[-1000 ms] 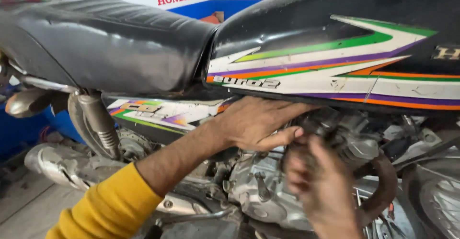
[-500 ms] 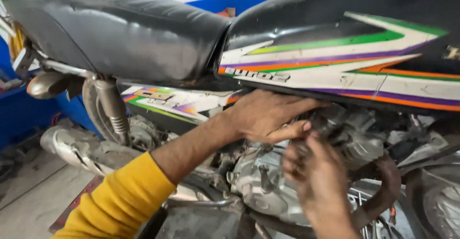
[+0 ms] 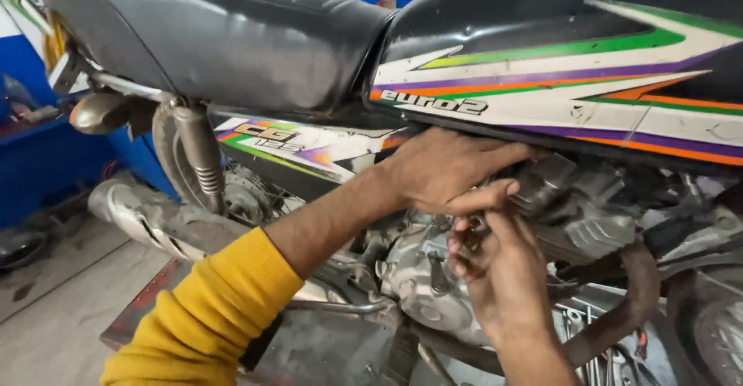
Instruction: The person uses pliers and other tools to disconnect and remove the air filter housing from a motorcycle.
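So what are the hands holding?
Cannot be told: the left hand and right hand pinch something small, hidden by fingers, at the motorcycle engine.

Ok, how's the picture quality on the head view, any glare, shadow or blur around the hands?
Head view: sharp, evenly lit; soft sheen on the black seat; the engine under the tank sits in shadow, so what the left hand and right hand pinch is unclear.

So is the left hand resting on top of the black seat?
No, the left hand is below the striped fuel tank, reaching in at the engine, well clear of the seat.
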